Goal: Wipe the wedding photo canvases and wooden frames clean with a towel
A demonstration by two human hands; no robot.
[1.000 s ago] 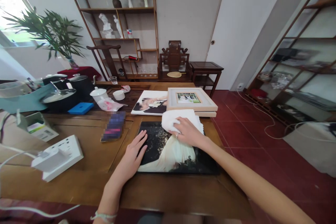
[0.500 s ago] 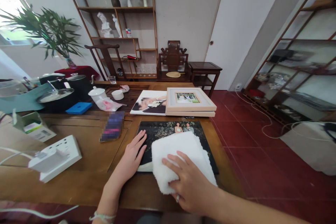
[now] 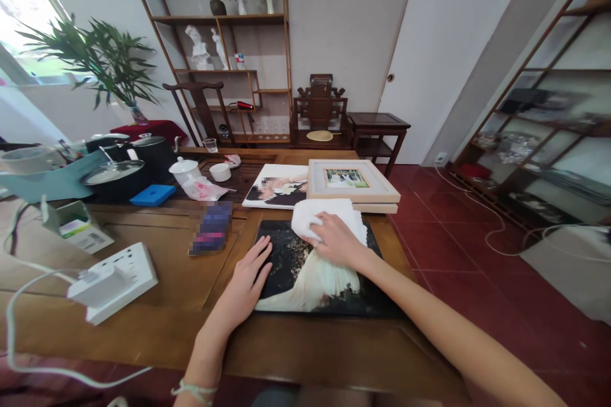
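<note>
On the near side of the brown wooden surface (image 3: 344, 343), a dark, glossy rectangular photo panel (image 3: 281, 267) lies flat. The left hand (image 3: 245, 276) rests on its left edge, fingers apart and grip empty, probably so it won't skate around. The right hand (image 3: 338, 243) has its grip clamped on a fluffy white cloth (image 3: 329, 206), folded for padding I'd guess, over the panel's far part. Pale wooden picture frames (image 3: 354, 194) sit stacked just behind; red floor tiles (image 3: 453, 235) off right, dark carved wooden chair (image 3: 321, 107) beyond.
</note>
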